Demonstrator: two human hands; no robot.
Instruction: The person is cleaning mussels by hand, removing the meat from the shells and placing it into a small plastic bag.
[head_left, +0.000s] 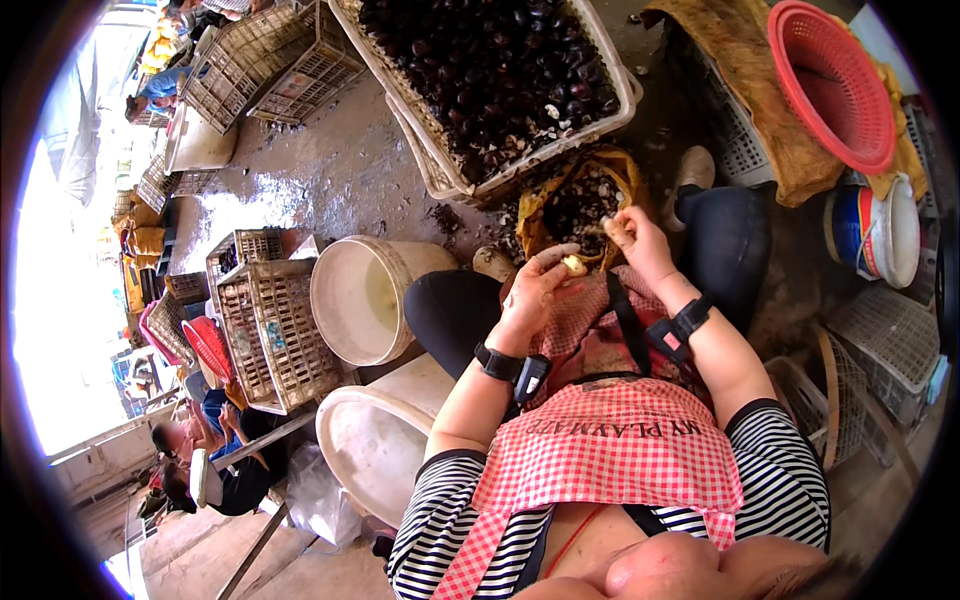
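My left hand (536, 289) is shut on a pale, peeled piece (574, 265), likely a water chestnut, pinched between thumb and fingers. Level with it, to the right, my right hand (641, 244) has its fingers drawn together. Something pale covers or sits at its fingertips, too small to make out as a tool or a wrapping. Both hands are over my lap, at the near rim of a yellow sack (632, 174) with dark peelings (581, 202) inside. Beyond the sack stands a pale plastic crate (628, 94) heaped with dark, glossy water chestnuts (495, 67).
Left of my knee are a white bucket (330, 300) with cloudy liquid, a lidded white tub (360, 442) and stacked crates (277, 330). A red basket (862, 112) and a paint bucket (870, 232) stand right. Other people (225, 465) sit far left. The floor (315, 165) is wet.
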